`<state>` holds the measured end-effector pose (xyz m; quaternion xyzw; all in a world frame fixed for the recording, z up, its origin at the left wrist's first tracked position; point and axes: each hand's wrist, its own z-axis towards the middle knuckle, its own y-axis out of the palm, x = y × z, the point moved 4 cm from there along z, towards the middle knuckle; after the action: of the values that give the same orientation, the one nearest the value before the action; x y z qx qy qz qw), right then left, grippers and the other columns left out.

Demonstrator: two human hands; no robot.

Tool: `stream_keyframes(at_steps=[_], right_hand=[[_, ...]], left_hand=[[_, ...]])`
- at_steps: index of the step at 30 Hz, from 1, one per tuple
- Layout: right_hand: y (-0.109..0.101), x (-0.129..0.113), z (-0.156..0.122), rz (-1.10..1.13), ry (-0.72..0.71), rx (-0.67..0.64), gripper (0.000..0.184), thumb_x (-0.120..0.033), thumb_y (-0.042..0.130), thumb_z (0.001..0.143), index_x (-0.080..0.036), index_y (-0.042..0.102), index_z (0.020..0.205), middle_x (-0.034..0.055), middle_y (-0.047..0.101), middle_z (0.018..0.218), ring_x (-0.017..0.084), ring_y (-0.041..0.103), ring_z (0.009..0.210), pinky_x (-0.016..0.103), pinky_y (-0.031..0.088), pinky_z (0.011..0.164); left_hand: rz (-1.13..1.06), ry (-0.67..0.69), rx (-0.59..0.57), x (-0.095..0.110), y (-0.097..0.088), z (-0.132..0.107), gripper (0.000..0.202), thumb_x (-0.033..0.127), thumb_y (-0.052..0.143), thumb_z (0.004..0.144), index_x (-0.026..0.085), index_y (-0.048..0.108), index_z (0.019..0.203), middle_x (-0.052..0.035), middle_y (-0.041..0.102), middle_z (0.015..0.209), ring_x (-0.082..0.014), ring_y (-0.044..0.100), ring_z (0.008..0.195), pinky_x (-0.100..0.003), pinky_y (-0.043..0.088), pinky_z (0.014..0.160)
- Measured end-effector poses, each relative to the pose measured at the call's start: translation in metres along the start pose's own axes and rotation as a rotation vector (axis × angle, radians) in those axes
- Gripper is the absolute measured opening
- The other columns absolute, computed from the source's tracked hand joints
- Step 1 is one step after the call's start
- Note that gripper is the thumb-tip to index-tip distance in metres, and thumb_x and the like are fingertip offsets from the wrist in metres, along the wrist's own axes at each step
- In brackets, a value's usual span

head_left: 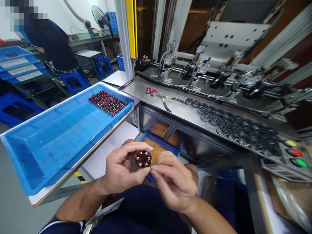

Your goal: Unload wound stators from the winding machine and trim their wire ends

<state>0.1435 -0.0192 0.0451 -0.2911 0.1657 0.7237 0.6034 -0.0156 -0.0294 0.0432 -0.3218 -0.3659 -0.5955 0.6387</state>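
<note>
A small round motor stator [143,159] with copper windings and a dark rim is held over my lap. My left hand [124,165] grips it between thumb and fingers, its open face turned toward me. At the stator's lower right edge, my right hand [174,182] is closed in a pinch, thumb against forefinger. Whatever sits between those fingertips, perhaps a wire end, is too small to make out.
A blue tray [60,139] on the left holds several wound stators [107,102]. Along the metal bench lie red stators [151,91], cutting pliers [167,101] and many black rings [234,125]. Control buttons [296,152] sit at right; a seated person [52,45] works behind.
</note>
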Motion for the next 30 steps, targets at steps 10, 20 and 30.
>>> stream_keyframes(at_steps=[10,20,30], right_hand=[[-0.016,0.011,0.035,0.134,-0.041,-0.32,0.024,-0.03,0.075,0.084,-0.022,0.072,0.106,0.0103,0.065,0.106,0.023,0.061,0.097,0.044,0.054,0.082],[-0.014,-0.002,0.011,-0.155,-0.222,-0.1,0.023,-0.007,0.072,0.08,-0.019,0.073,0.099,0.0088,0.069,0.103,0.021,0.06,0.093,0.038,0.055,0.073],[-0.001,-0.015,0.003,-0.305,-0.13,0.121,0.027,-0.002,0.061,0.085,-0.015,0.068,0.107,0.0074,0.067,0.086,0.017,0.063,0.076,0.032,0.056,0.062]], left_hand=[[-0.548,-0.584,-0.23,-0.016,0.013,-0.008,0.038,0.018,0.085,0.065,0.02,0.075,0.102,-0.0035,0.077,0.091,-0.0124,0.07,0.08,-0.017,0.055,0.076],[-0.694,-0.68,-0.231,-0.021,0.018,-0.009,0.038,0.021,0.086,0.066,0.019,0.074,0.102,-0.0046,0.076,0.088,-0.0139,0.071,0.074,-0.02,0.057,0.068],[-0.289,-0.047,0.017,-0.005,0.013,-0.007,0.056,-0.002,0.082,0.062,0.023,0.07,0.111,-0.0047,0.073,0.111,-0.0178,0.067,0.108,-0.024,0.057,0.09]])
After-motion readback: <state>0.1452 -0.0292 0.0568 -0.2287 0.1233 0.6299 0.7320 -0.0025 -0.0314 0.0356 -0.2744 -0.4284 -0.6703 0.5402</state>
